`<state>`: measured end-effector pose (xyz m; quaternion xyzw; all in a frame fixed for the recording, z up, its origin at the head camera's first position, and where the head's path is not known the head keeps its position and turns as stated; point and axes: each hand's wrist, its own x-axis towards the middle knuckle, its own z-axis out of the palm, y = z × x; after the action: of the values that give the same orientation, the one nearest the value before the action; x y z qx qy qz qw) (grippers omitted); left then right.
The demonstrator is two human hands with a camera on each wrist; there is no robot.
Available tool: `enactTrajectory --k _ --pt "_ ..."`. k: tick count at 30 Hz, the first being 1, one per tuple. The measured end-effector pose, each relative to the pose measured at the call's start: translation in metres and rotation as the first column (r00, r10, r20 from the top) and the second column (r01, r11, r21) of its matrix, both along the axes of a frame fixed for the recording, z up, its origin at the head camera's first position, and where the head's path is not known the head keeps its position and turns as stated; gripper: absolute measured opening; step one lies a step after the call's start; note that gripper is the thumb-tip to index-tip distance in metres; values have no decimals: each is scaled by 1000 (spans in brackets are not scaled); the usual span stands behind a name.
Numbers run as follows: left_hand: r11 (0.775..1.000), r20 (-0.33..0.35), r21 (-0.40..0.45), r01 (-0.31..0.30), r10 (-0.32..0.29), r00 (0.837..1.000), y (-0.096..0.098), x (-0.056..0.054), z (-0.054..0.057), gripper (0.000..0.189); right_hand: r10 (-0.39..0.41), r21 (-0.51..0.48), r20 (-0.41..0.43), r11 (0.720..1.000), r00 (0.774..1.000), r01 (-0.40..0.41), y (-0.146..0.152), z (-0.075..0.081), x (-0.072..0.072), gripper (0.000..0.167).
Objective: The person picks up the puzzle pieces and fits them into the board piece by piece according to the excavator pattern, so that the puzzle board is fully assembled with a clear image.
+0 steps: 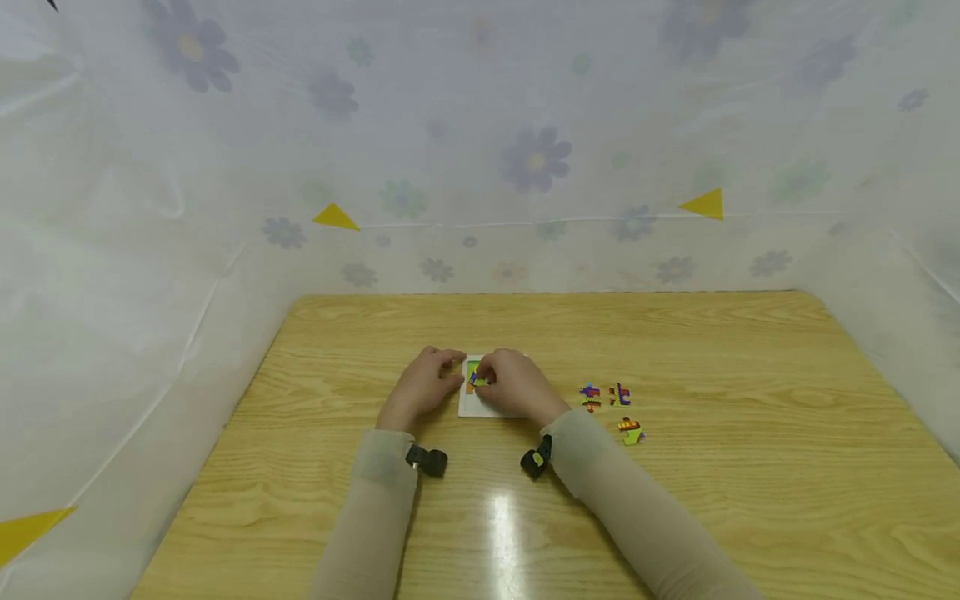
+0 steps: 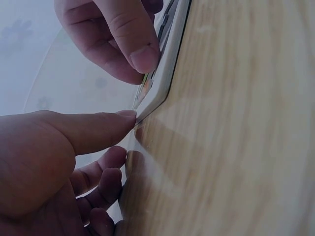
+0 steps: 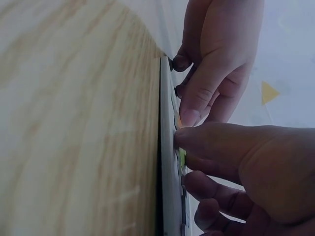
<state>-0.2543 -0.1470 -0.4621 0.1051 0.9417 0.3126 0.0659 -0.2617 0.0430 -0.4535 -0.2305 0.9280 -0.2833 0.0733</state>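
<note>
A small white puzzle tray (image 1: 478,408) lies on the table, with brightly coloured puzzle pieces in its left part. My right hand (image 1: 517,385) is over the tray and pinches a small puzzle piece (image 1: 474,379) between thumb and fingers, close over the tray's surface. Much of that piece is covered by the fingers. At the tray's left edge is my left hand (image 1: 426,383). Its thumb reaches straight to the tray's corner in the left wrist view, while the other fingers bend loosely beside it. A sliver of green puzzle piece (image 3: 182,157) shows by the right fingers.
Right of the tray lie three loose puzzle pieces: a purple and red one (image 1: 590,397), a striped one (image 1: 620,394) and a yellow-green one (image 1: 632,432). The wooden table (image 1: 712,500) is bordered by a flower-patterned white curtain (image 1: 465,167).
</note>
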Motion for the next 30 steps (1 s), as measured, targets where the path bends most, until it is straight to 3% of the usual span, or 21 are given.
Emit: enactTrajectory --k 20,30 --pt "1000 -4 -20 1 -1 1000 0 -2 -3 41 -58 18 15 998 998 58 0 1 -1 16" --pt "1000 0 -14 -7 7 1000 0 -2 -2 41 -51 18 18 999 999 51 2 1 -1 15"
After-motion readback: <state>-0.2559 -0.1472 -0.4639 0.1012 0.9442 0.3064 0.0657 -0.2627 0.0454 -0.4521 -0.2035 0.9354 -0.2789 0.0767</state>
